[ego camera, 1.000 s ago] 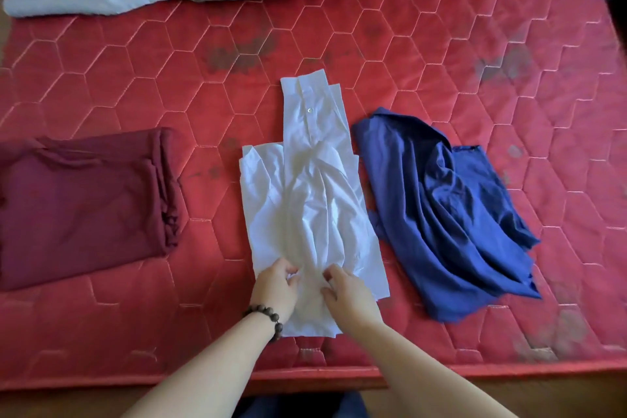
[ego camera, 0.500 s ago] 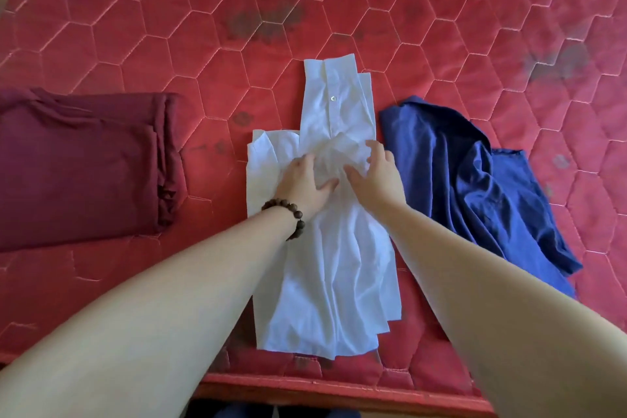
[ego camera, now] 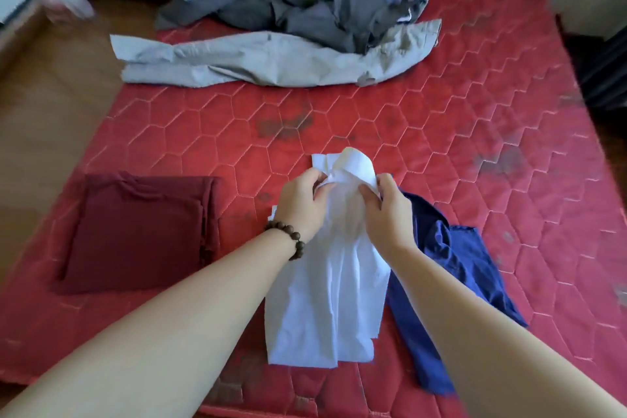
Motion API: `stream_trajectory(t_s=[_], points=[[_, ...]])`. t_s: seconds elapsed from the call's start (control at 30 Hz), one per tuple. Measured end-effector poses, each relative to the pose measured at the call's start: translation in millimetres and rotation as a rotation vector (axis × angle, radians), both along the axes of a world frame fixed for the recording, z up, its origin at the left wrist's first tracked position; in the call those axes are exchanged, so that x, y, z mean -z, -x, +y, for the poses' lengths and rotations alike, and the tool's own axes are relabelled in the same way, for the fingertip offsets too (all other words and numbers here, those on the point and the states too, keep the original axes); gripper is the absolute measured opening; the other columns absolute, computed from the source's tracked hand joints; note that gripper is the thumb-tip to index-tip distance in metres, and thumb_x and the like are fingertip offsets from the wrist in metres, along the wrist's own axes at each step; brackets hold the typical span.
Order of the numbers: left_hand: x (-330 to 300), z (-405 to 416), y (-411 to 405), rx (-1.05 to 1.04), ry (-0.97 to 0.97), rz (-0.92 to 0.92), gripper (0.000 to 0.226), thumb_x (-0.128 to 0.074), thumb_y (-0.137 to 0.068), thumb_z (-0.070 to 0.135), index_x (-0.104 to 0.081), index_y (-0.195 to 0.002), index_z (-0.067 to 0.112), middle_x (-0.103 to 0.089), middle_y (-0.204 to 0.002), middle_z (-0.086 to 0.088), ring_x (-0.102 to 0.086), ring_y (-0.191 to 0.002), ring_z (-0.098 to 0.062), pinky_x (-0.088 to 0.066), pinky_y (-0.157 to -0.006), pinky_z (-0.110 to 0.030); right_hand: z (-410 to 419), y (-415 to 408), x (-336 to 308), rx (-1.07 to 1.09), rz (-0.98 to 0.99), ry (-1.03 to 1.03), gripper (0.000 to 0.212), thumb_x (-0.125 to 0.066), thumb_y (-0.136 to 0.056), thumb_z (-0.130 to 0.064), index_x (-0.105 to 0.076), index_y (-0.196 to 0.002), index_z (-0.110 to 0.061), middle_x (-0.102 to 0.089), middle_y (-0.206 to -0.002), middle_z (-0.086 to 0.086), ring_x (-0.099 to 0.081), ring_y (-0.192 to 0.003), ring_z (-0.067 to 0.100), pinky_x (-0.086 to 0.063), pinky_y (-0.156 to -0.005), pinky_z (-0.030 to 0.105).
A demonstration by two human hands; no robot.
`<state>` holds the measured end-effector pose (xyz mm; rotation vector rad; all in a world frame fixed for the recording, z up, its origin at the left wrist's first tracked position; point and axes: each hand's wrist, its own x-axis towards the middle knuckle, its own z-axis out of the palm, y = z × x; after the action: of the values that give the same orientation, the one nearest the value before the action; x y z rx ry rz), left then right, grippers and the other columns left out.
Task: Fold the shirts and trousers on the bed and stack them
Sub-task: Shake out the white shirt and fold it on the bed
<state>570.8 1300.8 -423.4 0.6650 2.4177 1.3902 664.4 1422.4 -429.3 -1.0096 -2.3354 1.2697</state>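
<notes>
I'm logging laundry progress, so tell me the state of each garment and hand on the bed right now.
white shirt: partly folded, far end lifted
maroon garment: folded flat
blue garment: crumpled, unfolded
light grey trousers: unfolded, spread out
dark grey garment: crumpled heap
left hand: grips white shirt
right hand: grips white shirt

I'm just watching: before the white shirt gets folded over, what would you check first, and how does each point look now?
1. Left hand grips the shirt's far end: ok.
2. Right hand grips it too: ok.
3. White shirt lies flat and narrow below the hands: ok, some wrinkles.
4. Blue garment clear of the shirt: not ok, it touches the right edge.
5. Folded maroon garment ready as a stack base: ok.
6. Far-end layers evenly aligned: cannot tell.
</notes>
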Motion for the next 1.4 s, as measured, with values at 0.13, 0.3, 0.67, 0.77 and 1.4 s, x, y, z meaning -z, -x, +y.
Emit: stream_trajectory(t_s=[0.13,0.3,0.67,0.77,1.4], points=[[-127.5,7.6,33.7,0.007,-0.091,0.162,0.017,-0.066,-0.089,0.016,-0.057,-0.075,0.013,-0.046,-0.058,0.014,-0.040,-0.056,-0.010,-0.026,-0.055,-0.021,9.6,27.4,-132.2,-0.040,0.178,-0.079,0.031,-0.053,-0.094,-0.018,-0.036,-0.069,-0.023,-0.036,-0.056,-0.011,-0.031,-0.051,0.006,-0.027,-0.047,0.021],[-298.8,8.0,60.4,0.056,-0.249,0.364,0.016,-0.067,-0.089,0.020,-0.065,-0.084,0.005,-0.061,-0.067,0.008,-0.056,-0.066,-0.014,-0.037,-0.059,-0.020,21.3,51.9,-307.6,-0.071,0.354,-0.293,0.033,-0.057,-0.091,-0.012,-0.038,-0.066,-0.023,-0.039,-0.053,-0.009,-0.036,-0.050,0.004,-0.026,-0.047,0.021],[-608.2,-37.8,61.4,0.393,-0.537,0.528,0.040,-0.047,-0.091,0.042,-0.063,-0.109,0.011,-0.068,-0.102,-0.001,-0.064,-0.092,-0.004,-0.050,-0.082,-0.018,17.9,14.0,-609.4,-0.318,0.507,-0.572,0.018,-0.068,-0.079,0.003,-0.075,-0.088,-0.011,-0.062,-0.070,-0.017,-0.051,-0.066,-0.004,-0.042,-0.063,0.011],[-636.7,-25.3,48.1,0.639,-0.499,0.354,0.034,-0.055,-0.089,0.039,-0.062,-0.116,0.019,-0.063,-0.121,-0.006,-0.060,-0.108,-0.008,-0.047,-0.092,-0.023,7.3,3.3,-649.0,-0.325,0.543,-0.719,0.026,-0.071,-0.077,0.004,-0.074,-0.100,-0.008,-0.065,-0.086,-0.013,-0.055,-0.090,0.005,-0.035,-0.073,0.004],[-656.1,25.4,-4.3,0.401,-0.284,0.309,0.060,-0.043,-0.088,0.067,-0.068,-0.101,0.014,-0.069,-0.094,-0.001,-0.065,-0.090,-0.016,-0.054,-0.081,-0.033,-8.1,-57.5,-656.5,-0.187,0.400,-0.404,0.027,-0.060,-0.088,-0.047,-0.065,-0.090,-0.021,-0.069,-0.069,-0.002,-0.068,-0.063,0.017,-0.059,-0.063,0.033]])
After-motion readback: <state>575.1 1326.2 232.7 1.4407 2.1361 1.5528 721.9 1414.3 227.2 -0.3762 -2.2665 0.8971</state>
